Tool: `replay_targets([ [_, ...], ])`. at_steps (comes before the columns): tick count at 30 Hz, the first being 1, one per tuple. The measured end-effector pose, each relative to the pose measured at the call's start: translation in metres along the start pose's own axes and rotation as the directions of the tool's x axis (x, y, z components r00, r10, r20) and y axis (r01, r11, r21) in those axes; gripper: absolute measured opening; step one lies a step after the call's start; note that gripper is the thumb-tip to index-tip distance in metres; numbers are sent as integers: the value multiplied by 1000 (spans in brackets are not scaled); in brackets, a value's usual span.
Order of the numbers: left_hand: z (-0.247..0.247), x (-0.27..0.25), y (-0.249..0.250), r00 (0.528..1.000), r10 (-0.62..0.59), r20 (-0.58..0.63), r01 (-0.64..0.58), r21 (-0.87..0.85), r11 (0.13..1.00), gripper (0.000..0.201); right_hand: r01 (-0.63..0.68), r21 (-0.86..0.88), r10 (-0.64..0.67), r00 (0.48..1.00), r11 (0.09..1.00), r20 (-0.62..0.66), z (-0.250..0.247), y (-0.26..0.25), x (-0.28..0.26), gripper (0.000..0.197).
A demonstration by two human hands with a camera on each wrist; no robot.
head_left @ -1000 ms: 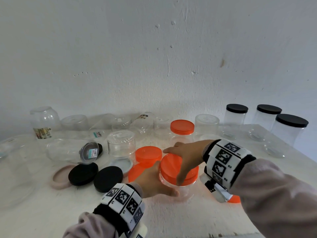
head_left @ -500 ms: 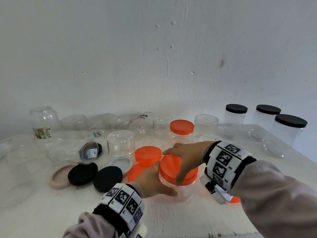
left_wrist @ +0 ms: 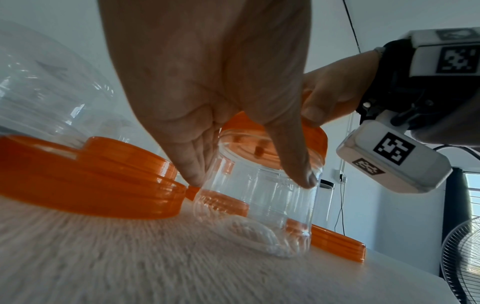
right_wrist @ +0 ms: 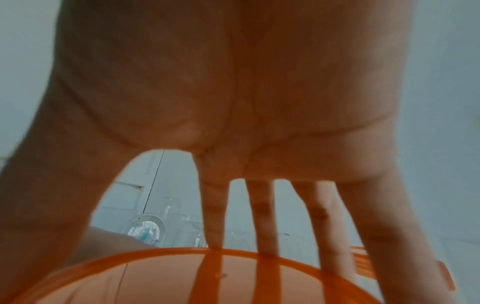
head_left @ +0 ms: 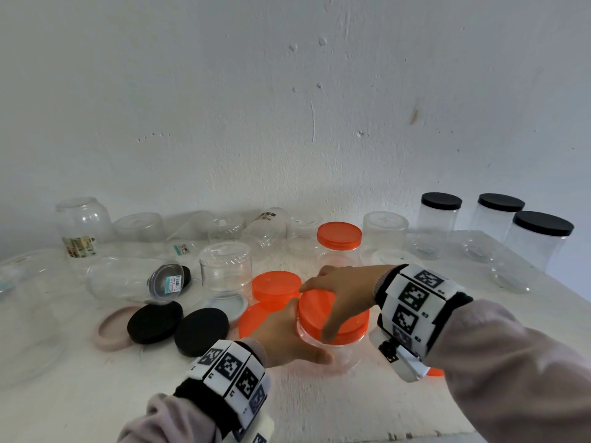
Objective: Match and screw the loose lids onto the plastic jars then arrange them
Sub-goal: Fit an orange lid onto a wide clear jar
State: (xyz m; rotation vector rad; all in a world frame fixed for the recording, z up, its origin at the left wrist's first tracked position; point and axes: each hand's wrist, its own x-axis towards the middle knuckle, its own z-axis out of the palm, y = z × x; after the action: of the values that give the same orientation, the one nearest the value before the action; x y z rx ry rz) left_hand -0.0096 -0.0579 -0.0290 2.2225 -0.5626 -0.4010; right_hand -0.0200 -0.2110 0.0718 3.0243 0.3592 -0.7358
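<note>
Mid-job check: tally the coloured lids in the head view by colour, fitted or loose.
Orange round plastic lids: 5
Black round plastic lids: 5
Pink ring-shaped plastic lid: 1
Total: 11
Small dark cap behind the lying clear jar is not counted.

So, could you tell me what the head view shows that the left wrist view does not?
Only the head view shows three black-lidded jars standing at the far right and two loose black lids. Only the left wrist view shows the jar's bare threaded neck under the tilted orange lid, and a fan. Both show the left hand gripping the clear jar and the right hand holding its lid.
</note>
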Motion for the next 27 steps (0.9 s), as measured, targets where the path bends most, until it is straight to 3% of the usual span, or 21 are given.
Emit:
replay_targets([
  [6,-1,0,1,1000,-2,-9,2,-2,1000,101,-107,-12,106,991,994,-87,6,-1,5,104],
  [13,0,0,2,1000,1,-1,-1,-16,1000,107,-6,-4,6,1000,1000,-21,1,3,0,97],
  [20,0,0,0,1000,-15,6,16,-16,1000,103,-96,-28,92,988,995,-125,11,-1,6,103],
  [27,1,2,0,1000,-8,0,8,-10,1000,107,-6,14,6,999,1000,-41,4,0,3,90],
])
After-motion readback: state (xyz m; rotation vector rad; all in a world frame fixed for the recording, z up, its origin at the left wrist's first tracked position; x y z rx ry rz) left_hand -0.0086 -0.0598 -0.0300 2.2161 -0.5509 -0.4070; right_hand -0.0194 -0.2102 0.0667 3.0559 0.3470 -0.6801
